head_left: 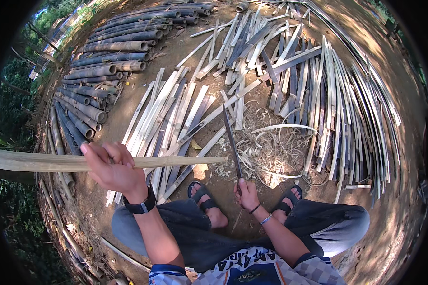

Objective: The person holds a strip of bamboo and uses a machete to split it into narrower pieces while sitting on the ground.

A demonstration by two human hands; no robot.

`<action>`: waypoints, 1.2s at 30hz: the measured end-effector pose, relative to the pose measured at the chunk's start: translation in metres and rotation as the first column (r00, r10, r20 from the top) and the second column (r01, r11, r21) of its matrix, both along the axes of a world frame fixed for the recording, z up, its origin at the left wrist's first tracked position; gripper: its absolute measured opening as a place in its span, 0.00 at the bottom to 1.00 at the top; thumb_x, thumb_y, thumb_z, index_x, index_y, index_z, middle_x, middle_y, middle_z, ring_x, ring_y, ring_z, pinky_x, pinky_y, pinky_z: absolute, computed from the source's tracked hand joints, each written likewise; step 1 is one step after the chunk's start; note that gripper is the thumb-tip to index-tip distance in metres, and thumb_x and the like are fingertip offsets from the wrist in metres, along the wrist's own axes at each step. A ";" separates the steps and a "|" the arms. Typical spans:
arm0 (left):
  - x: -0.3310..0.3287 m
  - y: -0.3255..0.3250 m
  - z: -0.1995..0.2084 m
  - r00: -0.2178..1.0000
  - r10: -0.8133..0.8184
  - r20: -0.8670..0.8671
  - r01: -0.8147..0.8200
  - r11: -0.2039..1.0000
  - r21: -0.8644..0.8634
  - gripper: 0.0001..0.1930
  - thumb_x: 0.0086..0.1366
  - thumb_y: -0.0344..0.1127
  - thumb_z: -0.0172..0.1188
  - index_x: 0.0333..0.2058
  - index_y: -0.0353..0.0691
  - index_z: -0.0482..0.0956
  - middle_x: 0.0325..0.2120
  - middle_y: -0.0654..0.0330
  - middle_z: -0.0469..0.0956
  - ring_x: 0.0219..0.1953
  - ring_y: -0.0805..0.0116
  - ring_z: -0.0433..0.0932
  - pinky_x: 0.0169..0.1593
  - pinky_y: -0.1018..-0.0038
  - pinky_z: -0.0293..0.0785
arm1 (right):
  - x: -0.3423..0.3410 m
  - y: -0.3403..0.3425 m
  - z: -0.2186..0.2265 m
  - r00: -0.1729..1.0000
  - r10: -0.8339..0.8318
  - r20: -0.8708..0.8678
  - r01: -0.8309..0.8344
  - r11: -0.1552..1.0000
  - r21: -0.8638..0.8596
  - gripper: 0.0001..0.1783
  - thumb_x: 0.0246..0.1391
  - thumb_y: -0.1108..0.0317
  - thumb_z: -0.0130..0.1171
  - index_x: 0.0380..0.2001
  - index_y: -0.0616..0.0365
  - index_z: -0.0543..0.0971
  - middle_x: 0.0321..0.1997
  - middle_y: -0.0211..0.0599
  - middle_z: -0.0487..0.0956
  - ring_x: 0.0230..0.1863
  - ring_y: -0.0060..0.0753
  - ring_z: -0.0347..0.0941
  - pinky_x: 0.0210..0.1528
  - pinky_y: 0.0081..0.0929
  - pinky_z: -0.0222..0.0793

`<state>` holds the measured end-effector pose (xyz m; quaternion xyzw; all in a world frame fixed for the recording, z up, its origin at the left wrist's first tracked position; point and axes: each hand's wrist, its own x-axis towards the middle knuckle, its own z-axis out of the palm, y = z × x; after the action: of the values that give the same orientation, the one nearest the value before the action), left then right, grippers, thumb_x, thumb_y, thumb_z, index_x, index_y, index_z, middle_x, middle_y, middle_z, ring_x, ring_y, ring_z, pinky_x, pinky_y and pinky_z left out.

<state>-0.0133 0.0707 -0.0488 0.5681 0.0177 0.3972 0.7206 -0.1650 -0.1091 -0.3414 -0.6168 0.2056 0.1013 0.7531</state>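
My left hand (113, 170), a dark band on its wrist, is closed round a long pale bamboo strip (181, 162). The strip lies level across the front, running off to the left past the hand. Its right end stops just short of a long knife (232, 140). My right hand (246, 194) grips that knife by the handle, low between my knees, with the narrow dark blade pointing up and away. Beyond the blade, thin curled shavings (271, 152) cover the ground.
Split bamboo strips (152, 114) lie in front at left, with further piles at the back and a long bundle (351, 118) at right. Whole bamboo poles (97, 71) are stacked at far left. My sandalled feet (207, 204) stand near the shavings.
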 end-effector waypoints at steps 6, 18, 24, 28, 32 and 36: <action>0.003 -0.018 0.007 0.999 -0.033 0.007 0.033 0.999 -0.008 0.25 0.70 0.49 0.45 0.16 0.48 0.51 0.07 0.69 0.48 0.07 0.80 0.46 0.11 0.80 0.43 | -0.055 -0.007 -0.112 0.864 0.103 -0.494 -0.335 0.849 -0.409 0.36 0.61 0.41 0.42 0.14 0.64 0.73 0.12 0.39 0.72 0.17 0.31 0.71 0.24 0.30 0.67; -0.001 -0.011 0.004 0.999 -0.054 0.001 0.054 0.999 -0.002 0.24 0.71 0.48 0.42 0.17 0.49 0.51 0.08 0.69 0.47 0.09 0.79 0.46 0.12 0.80 0.44 | -0.034 -0.003 -0.061 0.996 0.061 -0.061 -0.072 0.976 -0.203 0.32 0.65 0.44 0.37 0.19 0.61 0.70 0.10 0.27 0.63 0.08 0.19 0.58 0.11 0.21 0.53; -0.004 -0.005 0.003 0.999 -0.041 0.003 0.041 0.999 -0.010 0.24 0.72 0.47 0.42 0.16 0.49 0.51 0.08 0.69 0.47 0.09 0.79 0.45 0.12 0.80 0.43 | -0.027 0.003 -0.034 0.936 0.063 -0.347 -0.129 0.977 -0.170 0.33 0.64 0.46 0.41 0.16 0.62 0.72 0.12 0.31 0.69 0.12 0.22 0.65 0.16 0.23 0.60; -0.002 -0.004 0.003 0.999 -0.044 -0.005 0.044 0.999 -0.009 0.24 0.72 0.47 0.41 0.16 0.49 0.51 0.08 0.69 0.47 0.09 0.79 0.45 0.12 0.80 0.43 | 0.005 -0.007 0.016 1.000 0.005 0.016 -0.005 0.999 0.045 0.33 0.65 0.44 0.38 0.19 0.62 0.71 0.11 0.27 0.65 0.10 0.19 0.60 0.13 0.20 0.55; -0.004 -0.008 0.004 0.999 -0.040 -0.008 0.040 0.999 0.007 0.24 0.72 0.47 0.41 0.16 0.49 0.51 0.08 0.69 0.47 0.09 0.79 0.45 0.12 0.80 0.44 | -0.020 0.000 -0.017 0.988 0.082 -0.128 -0.090 0.994 -0.063 0.34 0.64 0.42 0.37 0.18 0.61 0.70 0.09 0.27 0.63 0.08 0.20 0.59 0.10 0.20 0.53; 0.000 -0.014 0.006 0.999 -0.054 0.001 0.054 0.999 0.002 0.23 0.72 0.47 0.41 0.16 0.49 0.51 0.08 0.69 0.47 0.09 0.80 0.46 0.12 0.81 0.43 | -0.040 -0.006 -0.070 0.871 0.128 -0.475 -0.295 0.909 -0.295 0.33 0.64 0.44 0.40 0.16 0.61 0.70 0.09 0.28 0.65 0.10 0.21 0.61 0.13 0.22 0.56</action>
<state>-0.0132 0.0567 -0.0427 0.5690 0.0017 0.3779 0.7304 -0.2048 -0.1147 -0.4109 -0.7229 0.3170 0.2836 0.5445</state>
